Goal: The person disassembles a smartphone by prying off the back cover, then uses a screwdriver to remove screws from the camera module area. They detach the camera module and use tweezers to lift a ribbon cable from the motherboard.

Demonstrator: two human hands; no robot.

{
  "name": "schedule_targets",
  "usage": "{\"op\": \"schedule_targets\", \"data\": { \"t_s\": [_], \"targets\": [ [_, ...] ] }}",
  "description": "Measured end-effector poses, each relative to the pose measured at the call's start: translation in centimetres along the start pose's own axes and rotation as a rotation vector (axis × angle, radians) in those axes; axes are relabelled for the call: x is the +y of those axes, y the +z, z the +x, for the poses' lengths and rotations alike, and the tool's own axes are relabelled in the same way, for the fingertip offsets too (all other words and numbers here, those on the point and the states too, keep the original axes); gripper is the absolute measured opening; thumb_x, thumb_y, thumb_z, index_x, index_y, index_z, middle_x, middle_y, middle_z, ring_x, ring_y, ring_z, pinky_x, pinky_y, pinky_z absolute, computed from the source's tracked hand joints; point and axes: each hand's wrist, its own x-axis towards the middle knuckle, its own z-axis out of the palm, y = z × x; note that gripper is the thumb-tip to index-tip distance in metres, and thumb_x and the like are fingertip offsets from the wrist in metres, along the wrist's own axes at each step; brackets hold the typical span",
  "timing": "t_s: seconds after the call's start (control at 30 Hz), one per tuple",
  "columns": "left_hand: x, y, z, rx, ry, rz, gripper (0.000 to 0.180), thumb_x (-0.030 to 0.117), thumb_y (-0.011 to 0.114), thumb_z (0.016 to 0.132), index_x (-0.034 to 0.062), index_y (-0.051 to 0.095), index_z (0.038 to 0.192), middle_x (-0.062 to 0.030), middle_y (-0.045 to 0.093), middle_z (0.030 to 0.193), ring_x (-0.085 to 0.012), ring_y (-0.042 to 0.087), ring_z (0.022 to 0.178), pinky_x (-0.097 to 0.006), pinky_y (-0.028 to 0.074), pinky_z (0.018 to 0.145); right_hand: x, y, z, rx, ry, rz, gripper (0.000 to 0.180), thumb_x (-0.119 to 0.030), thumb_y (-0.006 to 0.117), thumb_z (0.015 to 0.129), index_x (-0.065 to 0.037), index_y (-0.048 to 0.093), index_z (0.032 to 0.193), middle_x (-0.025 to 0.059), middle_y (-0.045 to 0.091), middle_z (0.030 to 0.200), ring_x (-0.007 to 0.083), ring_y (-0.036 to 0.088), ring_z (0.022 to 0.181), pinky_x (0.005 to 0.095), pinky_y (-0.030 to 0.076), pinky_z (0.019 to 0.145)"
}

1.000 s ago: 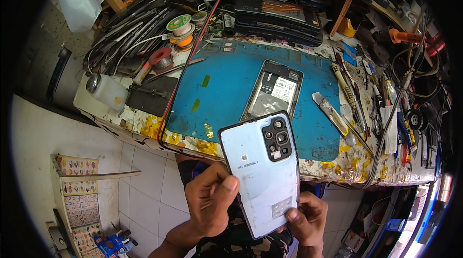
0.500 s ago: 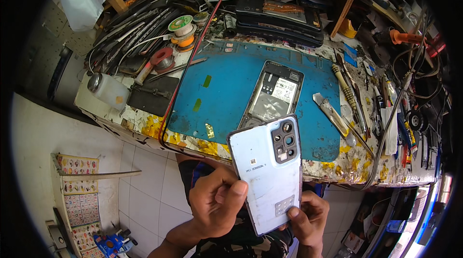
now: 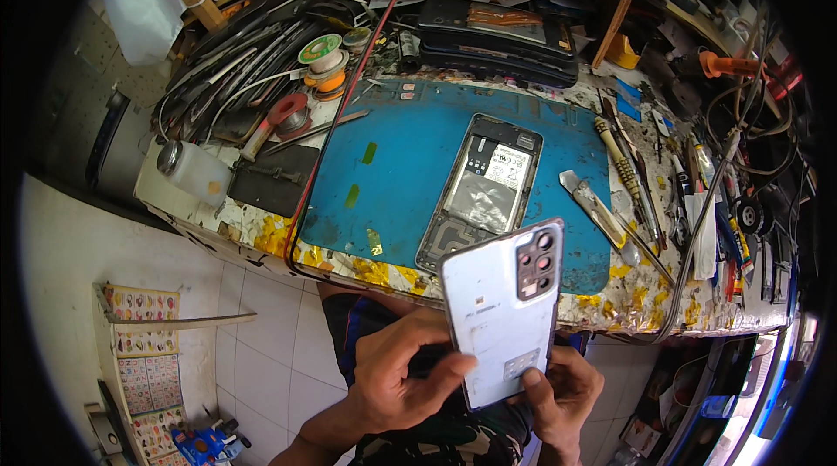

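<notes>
Head view, lower centre of the frame: the left hand (image 3: pixel 397 374) and right hand (image 3: pixel 558 392) together hold a pale phone back cover (image 3: pixel 504 309), each grip grasping it, left thumb on its lower edge, right fingers along its lower right side; the camera cutouts sit at its upper right. Just beyond, at mid-frame, an opened phone body (image 3: pixel 482 191) lies on the blue mat (image 3: pixel 401 161) of the cluttered table (image 3: pixel 261 235). Right of it rest metal tweezers (image 3: pixel 593 209). Farther, upper left, stands a solder spool (image 3: pixel 319 52)
</notes>
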Motion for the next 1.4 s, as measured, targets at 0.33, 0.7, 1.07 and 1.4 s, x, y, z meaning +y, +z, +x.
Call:
{"op": "schedule_targets", "data": {
  "t_s": [0.33,0.7,1.07,1.4],
  "targets": [
    [-1.4,-1.4,0.2,0.053,-0.526,-1.227,0.034,0.029,0.055,0.103,-0.0029,0.056,0.112,-0.0038,0.056,0.077,-0.0072,0.048,0.064,-0.023,0.040,0.058,3.9,-4.2,-1.4,0.063,-0.386,-0.101,0.058,-0.050,0.063,0.096,0.008,0.067,0.098,0.0181,0.070,0.075,0.0193,0.068,0.056,0.0279,0.054,0.053],
    [-3.3,-2.4,-0.7,-0.249,-0.655,-1.947,0.050,0.043,0.045,0.104,-0.0035,0.049,0.120,-0.0015,0.037,0.066,-0.0108,0.035,0.056,-0.025,0.032,0.053,26.3,-23.9,-2.4,0.888,0.133,-0.173,0.062,-0.052,0.040,0.105,-0.006,0.043,0.145,0.0171,0.050,0.144,0.0276,0.049,0.131,0.0424,0.042,0.107],
    [-4.1,-4.1,-0.7,-0.048,-0.447,-1.272,0.027,0.033,0.059,0.101,0.0079,0.053,0.109,-0.0048,0.053,0.063,-0.0128,0.045,0.052,-0.026,0.034,0.050,36.8,-30.3,-4.0,0.449,0.230,0.278,0.067,-0.056,0.036,0.104,-0.008,0.038,0.152,0.0179,0.046,0.149,0.0297,0.047,0.135,0.0418,0.034,0.115],
    [-4.4,-3.4,-1.8,0.317,-0.331,-0.903,0.035,0.006,0.079,0.085,0.0013,0.051,0.105,-0.0165,0.067,0.073,-0.0280,0.071,0.080,-0.038,0.055,0.062,11.3,-17.0,-2.1,0.532,0.089,-0.583,0.034,-0.031,0.065,0.096,0.001,0.062,0.108,0.0104,0.064,0.097,0.0204,0.062,0.085,0.0310,0.047,0.076]
  ]
}}
